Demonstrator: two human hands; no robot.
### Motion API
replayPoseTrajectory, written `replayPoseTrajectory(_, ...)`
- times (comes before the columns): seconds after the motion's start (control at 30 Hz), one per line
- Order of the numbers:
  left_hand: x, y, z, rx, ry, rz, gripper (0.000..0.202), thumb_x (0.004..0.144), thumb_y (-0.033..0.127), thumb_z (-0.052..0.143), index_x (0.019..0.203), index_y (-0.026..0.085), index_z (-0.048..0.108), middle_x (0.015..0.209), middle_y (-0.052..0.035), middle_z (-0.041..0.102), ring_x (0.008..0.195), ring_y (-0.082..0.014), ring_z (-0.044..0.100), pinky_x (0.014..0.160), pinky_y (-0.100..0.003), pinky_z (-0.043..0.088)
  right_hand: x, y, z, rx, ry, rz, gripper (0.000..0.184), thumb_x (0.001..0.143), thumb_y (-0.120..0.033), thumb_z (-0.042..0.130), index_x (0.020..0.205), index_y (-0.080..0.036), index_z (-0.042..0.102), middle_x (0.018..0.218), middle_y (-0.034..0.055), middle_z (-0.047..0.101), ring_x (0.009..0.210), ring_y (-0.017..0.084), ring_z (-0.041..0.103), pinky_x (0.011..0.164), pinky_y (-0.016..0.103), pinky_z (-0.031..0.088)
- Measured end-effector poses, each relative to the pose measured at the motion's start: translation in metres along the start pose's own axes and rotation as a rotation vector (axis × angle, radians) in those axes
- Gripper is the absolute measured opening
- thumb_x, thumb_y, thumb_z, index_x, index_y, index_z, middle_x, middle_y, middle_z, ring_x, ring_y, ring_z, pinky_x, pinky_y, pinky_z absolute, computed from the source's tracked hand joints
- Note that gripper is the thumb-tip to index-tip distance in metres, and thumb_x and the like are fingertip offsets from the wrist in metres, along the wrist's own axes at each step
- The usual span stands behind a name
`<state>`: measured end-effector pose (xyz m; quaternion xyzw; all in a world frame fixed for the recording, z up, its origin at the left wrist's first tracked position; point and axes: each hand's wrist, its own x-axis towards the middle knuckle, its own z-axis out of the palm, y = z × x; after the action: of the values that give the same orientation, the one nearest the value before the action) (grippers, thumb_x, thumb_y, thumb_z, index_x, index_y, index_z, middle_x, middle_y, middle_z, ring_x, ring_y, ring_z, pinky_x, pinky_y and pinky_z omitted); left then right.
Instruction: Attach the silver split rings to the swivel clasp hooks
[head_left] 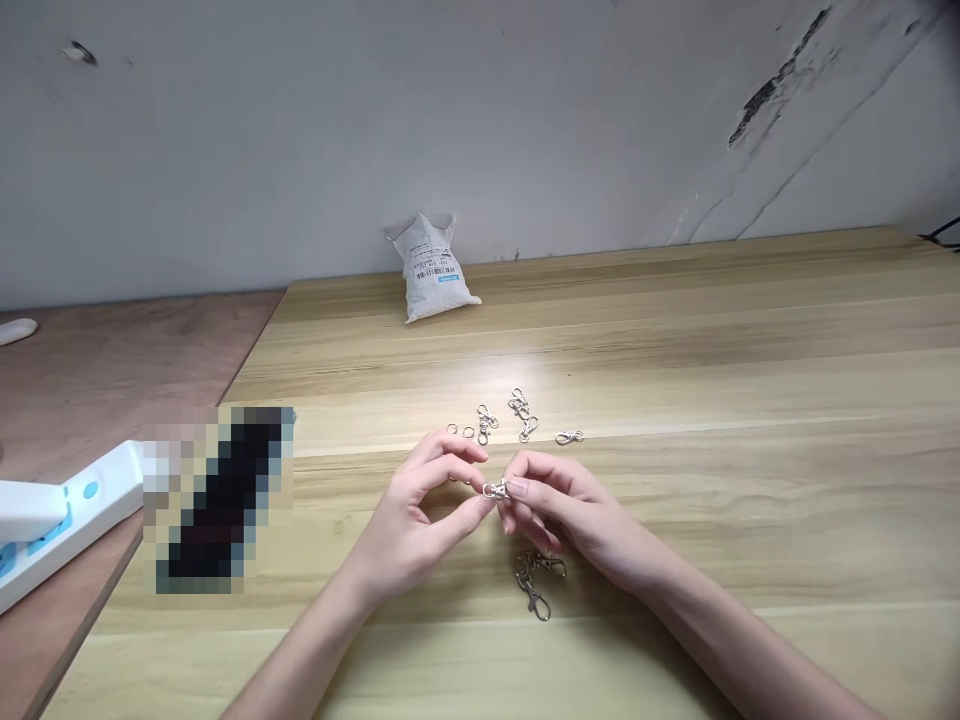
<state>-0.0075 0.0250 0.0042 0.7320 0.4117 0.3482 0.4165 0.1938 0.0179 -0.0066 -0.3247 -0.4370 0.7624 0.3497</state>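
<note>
A small silver swivel lobster clasp (495,490) is held between my two hands above the table. My left hand (412,510) pinches its loop end between thumb and index finger, the other fingers curved. Thumb and fingers of my right hand (566,505) close on the other end, hiding part of it. Just beyond my hands lie more silver clasps (519,403), a single clasp (570,437) and small split rings (468,432). Nearer to me, below my right hand, a couple of clasps (534,597) lie together with rings on them.
A white labelled plastic packet (435,275) stands near the wall at the back of the wooden table (712,400). At left are a blurred dark object (225,500) and a white power strip (90,505) with a plug. A brown surface (150,350) adjoins the table.
</note>
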Motion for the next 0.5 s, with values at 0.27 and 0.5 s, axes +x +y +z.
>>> replayPoseTrajectory(0.27, -0.0003, 0.0022, -0.0008, 0.208, 0.08, 0.176, 0.012, 0.085, 0.013, 0.06, 0.086, 0.022, 0.068, 0.101, -0.0038, 0.06, 0.098, -0.0186, 0.058, 0.089, -0.038, 0.046, -0.0011, 0.0022, -0.001, -0.068, -0.02, -0.033, 0.026, 0.092, -0.042, 0.058, 0.086, -0.017, 0.058, 0.078, -0.0001, 0.06, 0.051, 0.004, 0.039, 0.049, 0.02, 0.032)
replayPoseTrajectory(0.5, -0.0024, 0.0007, 0.0019, -0.028, 0.092, 0.098, 0.01, 0.088, 0.016, 0.059, 0.085, 0.023, 0.066, 0.104, -0.0036, 0.057, 0.099, -0.0168, 0.058, 0.087, -0.033, 0.049, -0.0027, 0.0004, -0.002, -0.113, -0.031, -0.091, 0.022, 0.092, -0.039, 0.057, 0.09, -0.018, 0.061, 0.08, 0.0006, 0.06, 0.051, 0.005, 0.04, 0.048, 0.021, 0.034)
